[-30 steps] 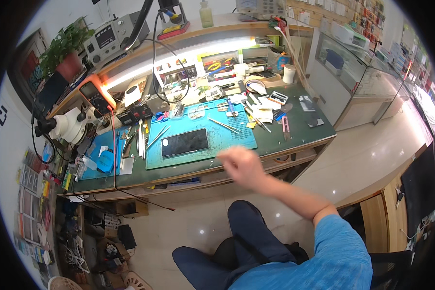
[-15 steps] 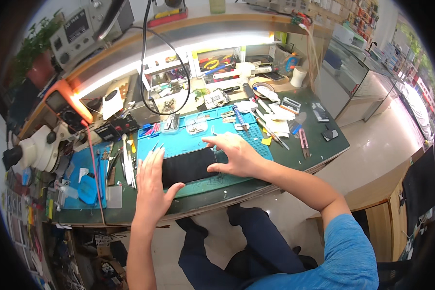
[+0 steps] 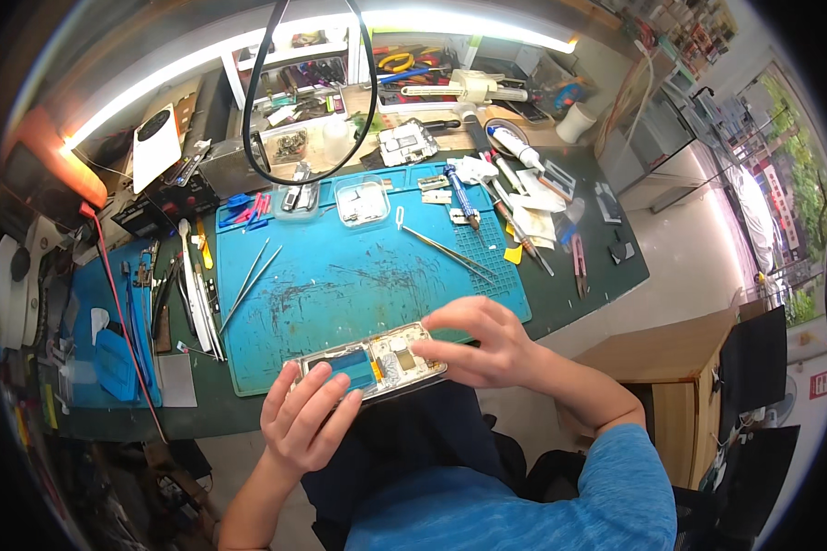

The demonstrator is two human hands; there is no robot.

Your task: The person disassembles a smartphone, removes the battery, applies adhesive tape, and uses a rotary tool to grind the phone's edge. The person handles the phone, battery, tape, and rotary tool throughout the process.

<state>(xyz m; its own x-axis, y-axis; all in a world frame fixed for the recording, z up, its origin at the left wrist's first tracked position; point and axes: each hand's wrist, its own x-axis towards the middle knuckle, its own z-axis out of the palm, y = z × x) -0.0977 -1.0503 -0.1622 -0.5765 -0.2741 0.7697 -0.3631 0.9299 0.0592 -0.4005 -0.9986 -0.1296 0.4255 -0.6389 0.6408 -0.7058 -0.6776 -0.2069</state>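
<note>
An opened phone housing [image 3: 391,364], with its pale inner parts and a blue panel showing, is held at the front edge of the blue mat [image 3: 312,262]. My left hand [image 3: 299,422] has its fingers curled over the housing's left end. My right hand [image 3: 492,349] grips the right end with thumb and fingers. Silver tweezers [image 3: 253,286] lie on the left of the mat, and another pair [image 3: 445,259] lies on the right. A blue screwdriver [image 3: 462,196] and a small clear box of parts [image 3: 362,202] rest along the mat's back.
The green bench [image 3: 602,266] holds scattered tools and papers at the right, a second blue mat [image 3: 92,285] at the left, and an orange meter [image 3: 60,156]. A cable loop hangs above. A lit shelf of tools runs behind; a wooden desk [image 3: 662,363] stands at the lower right.
The phone, lying screen up on the mat before, is now turned over to show its inside and drawn toward me. Both my hands have closed on it and moved down with it.
</note>
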